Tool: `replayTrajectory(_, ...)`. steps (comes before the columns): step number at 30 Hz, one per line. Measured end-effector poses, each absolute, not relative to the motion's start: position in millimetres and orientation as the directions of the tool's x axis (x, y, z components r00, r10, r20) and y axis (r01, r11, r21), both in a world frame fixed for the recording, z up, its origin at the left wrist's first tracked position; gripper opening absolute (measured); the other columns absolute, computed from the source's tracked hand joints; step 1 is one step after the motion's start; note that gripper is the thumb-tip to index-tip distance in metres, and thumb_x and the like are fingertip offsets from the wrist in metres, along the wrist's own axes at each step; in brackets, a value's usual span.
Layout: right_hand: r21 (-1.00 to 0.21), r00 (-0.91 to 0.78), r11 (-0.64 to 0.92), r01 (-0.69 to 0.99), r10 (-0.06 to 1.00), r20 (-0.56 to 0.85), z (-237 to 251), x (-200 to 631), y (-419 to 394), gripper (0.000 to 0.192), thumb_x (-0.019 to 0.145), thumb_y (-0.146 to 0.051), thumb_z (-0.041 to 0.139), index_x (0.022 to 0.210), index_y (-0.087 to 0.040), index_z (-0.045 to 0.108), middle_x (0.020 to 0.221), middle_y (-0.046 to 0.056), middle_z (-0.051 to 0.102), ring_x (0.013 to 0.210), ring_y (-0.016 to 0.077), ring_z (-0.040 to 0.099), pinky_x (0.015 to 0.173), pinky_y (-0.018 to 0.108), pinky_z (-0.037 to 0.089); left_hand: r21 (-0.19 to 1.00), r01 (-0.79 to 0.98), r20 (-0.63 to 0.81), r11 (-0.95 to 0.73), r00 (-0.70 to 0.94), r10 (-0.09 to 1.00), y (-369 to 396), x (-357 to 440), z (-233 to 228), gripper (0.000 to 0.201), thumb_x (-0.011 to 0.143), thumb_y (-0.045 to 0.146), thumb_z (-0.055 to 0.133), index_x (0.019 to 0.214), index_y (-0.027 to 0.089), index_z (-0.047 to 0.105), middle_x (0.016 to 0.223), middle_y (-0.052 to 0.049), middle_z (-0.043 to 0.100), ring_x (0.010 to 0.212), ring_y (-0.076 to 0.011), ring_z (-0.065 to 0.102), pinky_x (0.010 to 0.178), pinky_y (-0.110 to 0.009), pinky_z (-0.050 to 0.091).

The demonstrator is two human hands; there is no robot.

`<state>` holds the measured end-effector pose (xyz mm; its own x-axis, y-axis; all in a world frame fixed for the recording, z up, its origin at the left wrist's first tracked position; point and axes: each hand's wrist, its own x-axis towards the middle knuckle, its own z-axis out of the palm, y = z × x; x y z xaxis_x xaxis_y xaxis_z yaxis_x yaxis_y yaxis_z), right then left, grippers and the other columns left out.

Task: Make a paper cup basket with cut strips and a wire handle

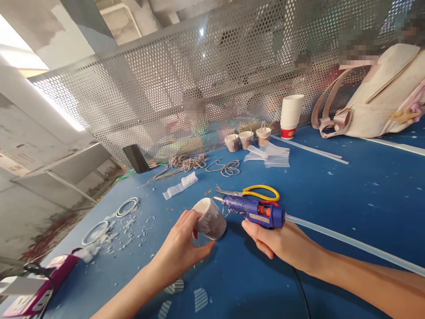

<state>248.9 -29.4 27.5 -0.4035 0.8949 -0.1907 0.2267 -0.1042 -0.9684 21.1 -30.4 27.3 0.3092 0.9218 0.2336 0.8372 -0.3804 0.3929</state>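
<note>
My left hand (186, 235) grips a small cup (213, 221) wrapped in greyish cord with pale ribbon near its rim, tilted so its mouth faces up and left. In my right hand (282, 243) is a blue hot glue gun (252, 208), its nozzle just beside the cup's rim. A long clear glue stick (345, 237) runs out of the gun's back. Behind the gun lie scissors (262, 192) with yellow handles. Pleated ribbon scraps (201, 299) are on the table near my left forearm.
Three small baskets (246, 139), stacked paper cups (291, 116), white strips (270, 154), cord bundles (189, 162) and a phone (136, 158) line the back of the blue table (332, 195). A backpack (375, 102) leans right. Left are white rings (127, 207), glue bits and a power strip (43, 283).
</note>
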Motion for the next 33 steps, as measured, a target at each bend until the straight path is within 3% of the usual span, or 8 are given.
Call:
replayTrajectory(4, -0.973, -0.393, -0.101, 0.209, 0.902, -0.178, 29.3, 250.0, -29.6, 0.04, 0.081, -0.05, 0.047, 0.054, -0.024, 0.033, 0.044, -0.006, 0.037, 0.045, 0.0103, 0.04, 0.05, 0.023, 0.041, 0.493, 0.811, 0.157, -0.315, 0.273, 0.949, -29.9, 18.3, 31.6, 0.014, 0.076, 0.034, 0.059, 0.083, 0.022, 0.056, 0.072, 0.001, 0.055, 0.065, -0.0163, 0.052, 0.061, -0.029, 0.042)
replayTrajectory(9, -0.974, -0.407, -0.095, 0.207, 0.897, -0.174, 28.7, 249.3, -29.2, 0.041, 0.081, -0.051, 0.047, 0.054, -0.024, 0.032, 0.045, -0.006, 0.037, 0.045, 0.0104, 0.041, 0.05, 0.024, 0.042, 0.554, 0.785, 0.199, -0.277, 0.198, 0.96, -22.4, 13.1, 27.8, 0.034, 0.088, 0.044, 0.042, 0.064, 0.021, 0.051, 0.062, 0.001, 0.052, 0.059, -0.0148, 0.048, 0.056, -0.026, 0.037)
replayTrajectory(18, -0.974, -0.419, -0.095, 0.206, 0.891, -0.175, 26.6, 248.1, -29.0, 0.042, 0.081, -0.049, 0.047, 0.052, -0.023, 0.032, 0.044, -0.006, 0.035, 0.045, 0.0101, 0.039, 0.05, 0.024, 0.039, 0.493, 0.798, 0.313, -0.347, 0.209, 0.926, -25.0, 22.2, 20.9, 0.034, 0.075, 0.042, 0.063, 0.055, 0.021, 0.047, 0.059, 0.002, 0.048, 0.061, -0.0149, 0.046, 0.054, -0.025, 0.036)
replayTrajectory(24, -0.981, -0.409, -0.092, 0.172, 0.899, -0.156, 31.9, 245.2, -28.1, 0.038, 0.078, -0.044, 0.047, 0.051, -0.023, 0.03, 0.041, -0.007, 0.03, 0.042, 0.009, 0.034, 0.046, 0.023, 0.034, 0.497, 0.818, 0.279, -0.289, 0.164, 0.946, -22.8, 20.7, 21.9, 0.037, 0.058, 0.05, 0.075, 0.065, 0.021, 0.054, 0.065, 0.003, 0.05, 0.057, -0.0143, 0.045, 0.05, -0.025, 0.038)
replayTrajectory(33, -0.979, -0.416, -0.105, 0.172, 0.894, -0.169, 24.9, 247.4, -26.6, 0.038, 0.081, -0.044, 0.046, 0.053, -0.022, 0.035, 0.041, -0.007, 0.034, 0.044, 0.0091, 0.035, 0.047, 0.022, 0.034, 0.806, 0.573, 0.069, -0.145, 0.152, 0.986, -21.9, 15.8, 45.9, 0.036, 0.085, 0.046, 0.041, 0.076, 0.019, 0.061, 0.065, -0.001, 0.06, 0.059, -0.0165, 0.053, 0.06, -0.03, 0.046)
